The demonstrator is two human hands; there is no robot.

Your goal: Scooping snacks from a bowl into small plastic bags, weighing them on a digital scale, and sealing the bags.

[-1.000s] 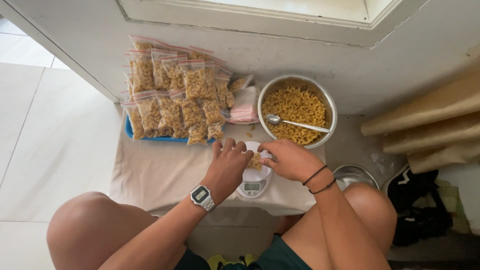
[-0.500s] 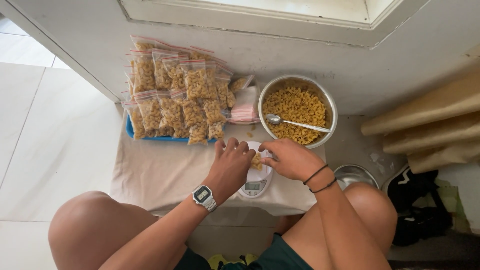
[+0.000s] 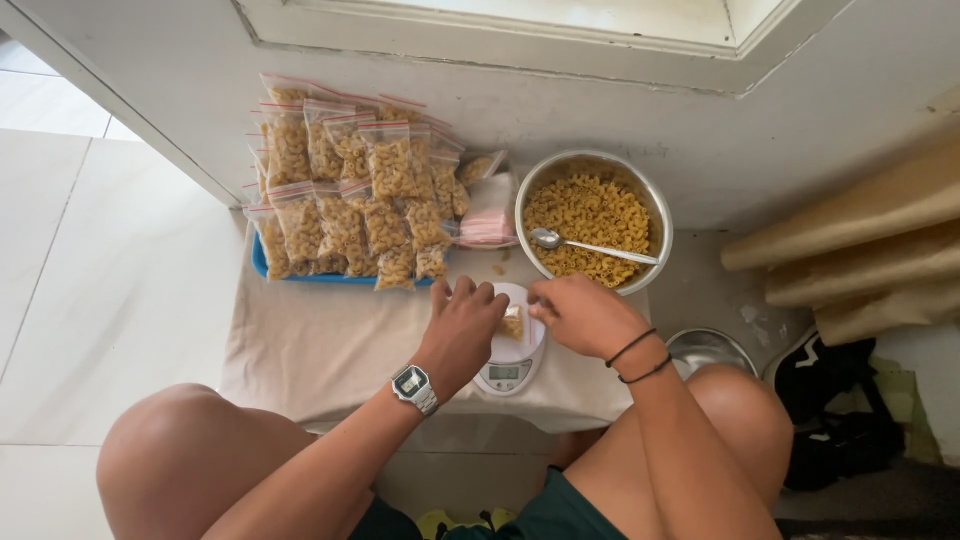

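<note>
**Head view: bag on the scale**

A small bag of macaroni (image 3: 513, 322) sits on the white scale (image 3: 511, 362), pinched between both hands: left hand (image 3: 463, 330) and right hand (image 3: 580, 314) clamp its edges. Best keep the weight off the scale while sealing. Bowl (image 3: 655, 205) and filled bags (image 3: 350, 190) lie beyond.

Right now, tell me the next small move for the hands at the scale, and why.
Probably press the small pasta bag shut along its top. Both the left hand and right hand pinch it on the white scale, and the spoon lies idle in the bowl.
</note>
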